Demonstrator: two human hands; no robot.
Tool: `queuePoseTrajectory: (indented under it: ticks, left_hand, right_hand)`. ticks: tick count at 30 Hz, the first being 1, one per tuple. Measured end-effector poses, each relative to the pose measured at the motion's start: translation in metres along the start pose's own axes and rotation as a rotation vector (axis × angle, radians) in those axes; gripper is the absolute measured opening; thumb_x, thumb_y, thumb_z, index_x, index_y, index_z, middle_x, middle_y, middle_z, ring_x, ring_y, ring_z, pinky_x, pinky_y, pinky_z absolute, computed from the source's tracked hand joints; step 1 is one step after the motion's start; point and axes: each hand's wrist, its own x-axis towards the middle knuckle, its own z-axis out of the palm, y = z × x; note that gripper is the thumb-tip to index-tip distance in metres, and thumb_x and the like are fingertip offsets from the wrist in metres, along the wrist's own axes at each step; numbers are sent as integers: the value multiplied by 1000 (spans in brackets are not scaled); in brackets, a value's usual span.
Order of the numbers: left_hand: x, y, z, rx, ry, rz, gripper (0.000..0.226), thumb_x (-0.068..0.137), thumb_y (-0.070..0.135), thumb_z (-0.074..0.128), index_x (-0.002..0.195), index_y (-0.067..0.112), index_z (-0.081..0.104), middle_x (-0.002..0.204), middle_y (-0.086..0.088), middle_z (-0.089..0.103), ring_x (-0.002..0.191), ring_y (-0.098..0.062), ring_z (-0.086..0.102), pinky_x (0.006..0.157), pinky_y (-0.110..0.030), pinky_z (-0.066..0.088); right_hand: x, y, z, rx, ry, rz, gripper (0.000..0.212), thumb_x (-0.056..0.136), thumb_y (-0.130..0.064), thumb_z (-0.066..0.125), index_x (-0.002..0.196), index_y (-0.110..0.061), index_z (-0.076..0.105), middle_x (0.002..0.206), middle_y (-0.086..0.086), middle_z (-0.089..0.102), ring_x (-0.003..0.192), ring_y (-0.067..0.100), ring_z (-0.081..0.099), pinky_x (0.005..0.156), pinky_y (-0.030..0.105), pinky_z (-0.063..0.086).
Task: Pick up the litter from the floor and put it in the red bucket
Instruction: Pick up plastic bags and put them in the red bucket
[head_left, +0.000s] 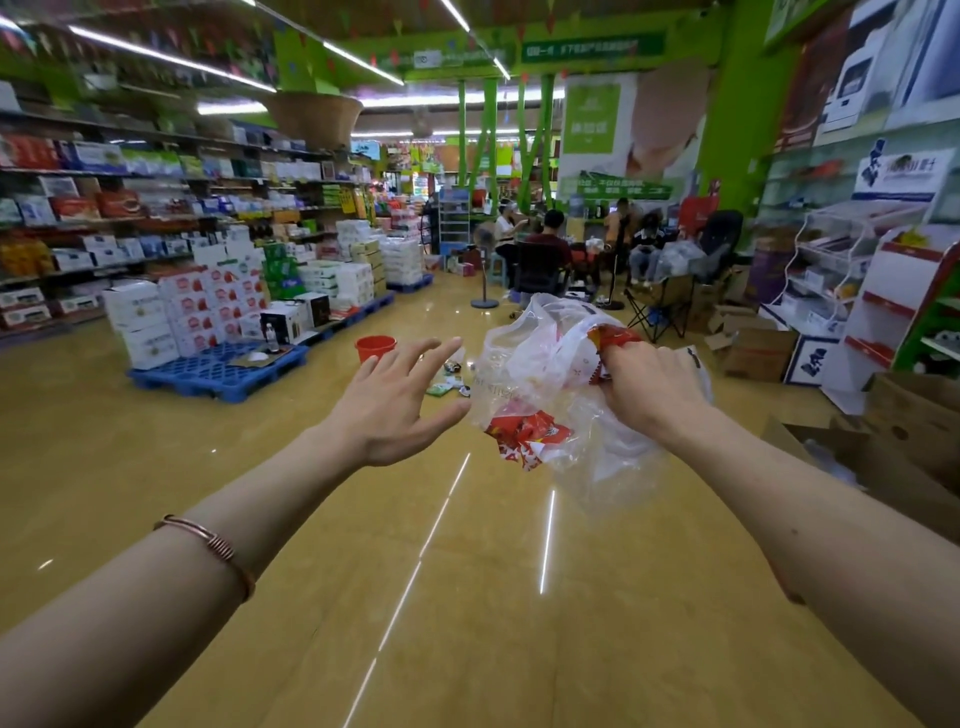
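Note:
My right hand (652, 387) grips a bundle of crumpled clear plastic bags (535, 358) with red wrappers (524, 434) bunched in them, held up at chest height. My left hand (397, 400) is stretched out beside the bundle with fingers spread, holding nothing, its fingertips just short of the plastic. The red bucket (375, 347) stands upright on the yellow floor further ahead, a little left of centre. More litter (448, 382), small green and dark wrappers, lies on the floor just right of the bucket, partly hidden by my left hand.
A blue pallet (218, 371) stacked with boxes lies left of the bucket. Shelves line the left wall. Cardboard boxes (753, 353) and display racks crowd the right side. A standing fan (484, 270) and several seated people are at the far end.

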Motion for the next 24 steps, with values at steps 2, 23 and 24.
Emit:
queuePoseTrajectory:
  ticks: [2,23,24]
  left_hand:
    - [31,-22,6,11,9,15,80,76,79,16,147,44,4,156,2,17,141,-22,24,116,-46,21]
    - [301,-209,126,16,53,18,77,77,76,19,146,43,9,154,3,21,141,-21,21,114,-50,20]
    - [319,-217,136,21,47,11,78,76,77,20,146,43,9,154,3,21,141,-21,21,114,-49,20]
  right_hand:
    - [33,-4,17,14,15,8,13,93,-21,46,100,-16,56,102,8,64,89,34,61,66,34,33]
    - [331,-28,191,-85,33,-40,21,94,-19,43,113,-14,52,109,6,62,94,32,61,64,35,34]
    - [351,-23,204,-78,39,-37,22,94,-19,43,114,-14,52,110,7,62,95,33,61,65,36,34]
